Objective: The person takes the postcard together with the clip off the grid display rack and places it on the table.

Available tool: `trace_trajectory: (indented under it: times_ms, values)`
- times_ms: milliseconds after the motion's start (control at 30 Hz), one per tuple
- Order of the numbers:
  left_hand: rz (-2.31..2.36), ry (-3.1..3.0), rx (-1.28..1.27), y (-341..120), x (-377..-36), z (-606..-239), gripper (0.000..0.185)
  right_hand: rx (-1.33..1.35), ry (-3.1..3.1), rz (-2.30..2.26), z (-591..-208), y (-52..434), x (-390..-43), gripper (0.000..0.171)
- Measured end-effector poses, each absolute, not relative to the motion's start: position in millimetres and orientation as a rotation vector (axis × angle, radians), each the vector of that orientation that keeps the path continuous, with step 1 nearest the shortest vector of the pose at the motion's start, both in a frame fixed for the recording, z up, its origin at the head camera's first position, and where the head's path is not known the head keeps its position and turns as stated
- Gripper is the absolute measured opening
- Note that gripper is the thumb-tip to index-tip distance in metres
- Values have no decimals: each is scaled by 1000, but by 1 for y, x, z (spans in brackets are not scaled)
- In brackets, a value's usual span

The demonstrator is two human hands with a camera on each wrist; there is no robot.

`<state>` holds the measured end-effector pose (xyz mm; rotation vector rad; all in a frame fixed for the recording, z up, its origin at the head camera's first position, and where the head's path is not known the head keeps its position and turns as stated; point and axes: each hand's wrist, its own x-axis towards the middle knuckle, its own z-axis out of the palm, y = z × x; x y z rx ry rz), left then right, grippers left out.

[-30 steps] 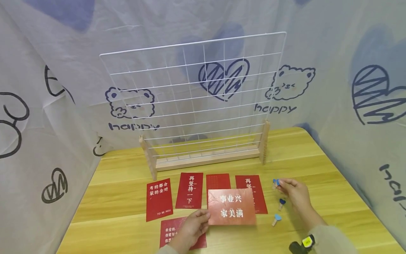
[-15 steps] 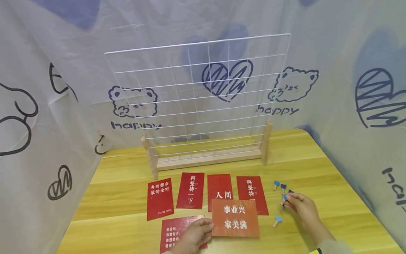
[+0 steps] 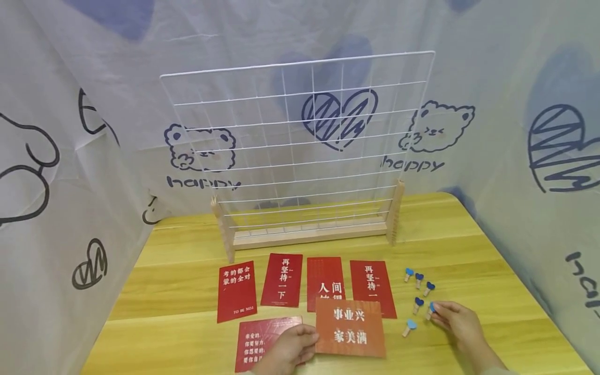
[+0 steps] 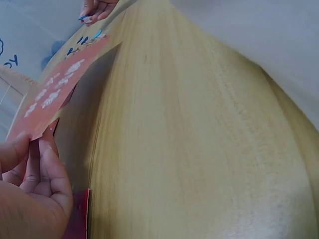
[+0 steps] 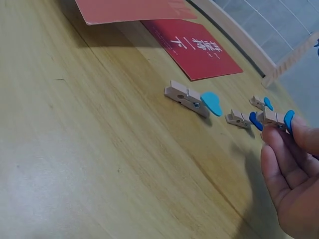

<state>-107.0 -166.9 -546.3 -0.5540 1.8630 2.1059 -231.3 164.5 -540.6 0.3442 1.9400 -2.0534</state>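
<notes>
Left hand (image 3: pixel 291 350) pinching orange-red paper card with white characters (image 3: pixel 349 328) by its edge, right hand (image 3: pixel 457 323) fingertips pinching small wooden clothespin with blue heart (image 5: pixel 274 118), yellow wooden table (image 3: pixel 469 245)

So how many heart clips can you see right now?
6: three in a row near the rightmost card, one below them, a light-blue one nearest, one pinched by the right hand at.
</notes>
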Motion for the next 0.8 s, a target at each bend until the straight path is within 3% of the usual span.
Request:
trace_trajectory:
  times_ms: [367, 800]
  values:
    - [2079, 1892, -592, -164, -104, -544, 12, 393, 1937, -2069, -544, 168, -229, 9]
    - [1854, 2137, -565, -158, -102, -538, 5, 412, 2099, -1933, -543, 169, -228, 29]
